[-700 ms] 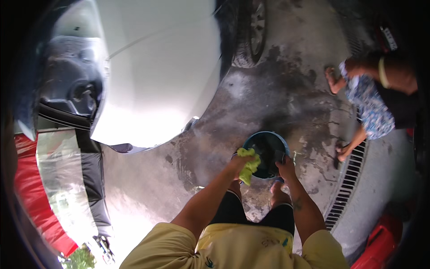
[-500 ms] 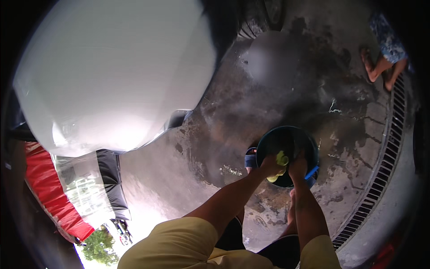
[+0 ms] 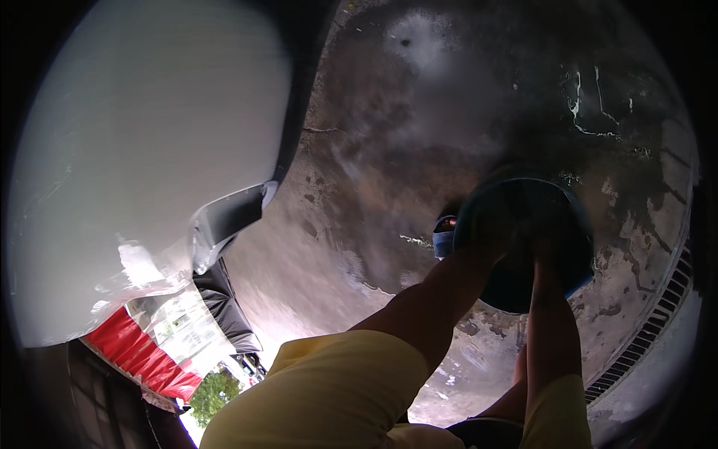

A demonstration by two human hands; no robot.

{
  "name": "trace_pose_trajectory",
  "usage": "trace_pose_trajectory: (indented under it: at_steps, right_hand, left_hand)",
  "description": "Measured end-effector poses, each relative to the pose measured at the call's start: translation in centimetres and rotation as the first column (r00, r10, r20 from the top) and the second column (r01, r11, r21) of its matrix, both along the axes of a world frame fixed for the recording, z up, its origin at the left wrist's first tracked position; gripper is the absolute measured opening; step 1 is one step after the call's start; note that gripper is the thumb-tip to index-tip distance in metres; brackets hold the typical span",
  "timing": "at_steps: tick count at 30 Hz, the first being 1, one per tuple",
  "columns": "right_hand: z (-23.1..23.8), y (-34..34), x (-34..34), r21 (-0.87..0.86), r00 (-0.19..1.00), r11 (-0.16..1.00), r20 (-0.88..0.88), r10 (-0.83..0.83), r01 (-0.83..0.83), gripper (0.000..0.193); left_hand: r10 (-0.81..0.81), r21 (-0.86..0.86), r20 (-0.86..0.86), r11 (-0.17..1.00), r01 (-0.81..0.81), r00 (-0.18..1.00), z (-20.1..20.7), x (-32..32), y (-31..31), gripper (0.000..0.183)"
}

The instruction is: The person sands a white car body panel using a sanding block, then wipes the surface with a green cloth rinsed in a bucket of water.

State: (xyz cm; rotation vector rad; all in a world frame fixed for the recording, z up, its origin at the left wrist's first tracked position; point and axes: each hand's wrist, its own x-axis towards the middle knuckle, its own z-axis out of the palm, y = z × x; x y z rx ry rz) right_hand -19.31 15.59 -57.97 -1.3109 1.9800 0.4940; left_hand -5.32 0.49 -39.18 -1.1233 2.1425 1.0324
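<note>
Both my forearms reach down into a dark bucket on the wet floor in front of me. Inside its shadow, my left hand is at the left part of the opening. My right hand is close beside it, a little to the right. Darkness hides the fingers of both hands and whatever they may hold. The yellow-green cloth seen at my left hand half a second ago does not show now. A blue-strapped sandal on a foot stands against the bucket's left side.
A large pale vehicle body with a dark lower edge fills the left. Below it hangs a red, clear and black sheet. A slotted floor drain curves along the right. The stained concrete floor is wet in patches.
My view has shifted and come closer to the bucket, and the light is dimmer. The hands have sunk into shadow, and the yellow-green cloth is out of sight. The other person's legs have left the view.
</note>
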Motion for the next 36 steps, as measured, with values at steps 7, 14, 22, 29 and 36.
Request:
trace_pose_trajectory:
  at_steps: [7,14,22,29,36]
  right_hand:
    - [31.7,-5.4,2.3,-0.526,0.776,0.571,0.443,-0.449,0.631,0.037]
    - [44.6,-0.8,1.1,-0.400,0.302,0.033,0.634,-0.712,0.916,0.033]
    - [55.5,-5.5,9.9,0.379,-0.458,-0.349,0.872,-0.175,0.857,0.036]
    - [61.1,-10.8,21.5,0.575,-0.550,-0.156,0.816,0.178,0.803,0.038]
    - [74.4,-18.4,28.5,0.507,-0.496,-0.075,0.858,0.133,0.859,0.051]
  left_hand:
    - [0.479,0.417,0.003,0.797,-0.437,0.878,16.6,3.3,-3.3,0.068]
    - [0.824,0.846,0.480,-0.342,-0.410,0.303,37.6,11.2,-8.6,0.044]
    - [0.957,0.953,0.150,-0.073,-0.295,0.248,57.5,19.3,-11.0,0.045]
    - [0.274,0.167,-0.813,0.955,-0.245,0.513,81.4,21.6,-13.4,0.047]
    - [-0.375,-0.553,-0.550,0.833,0.011,0.746,100.2,22.2,-15.2,0.051]
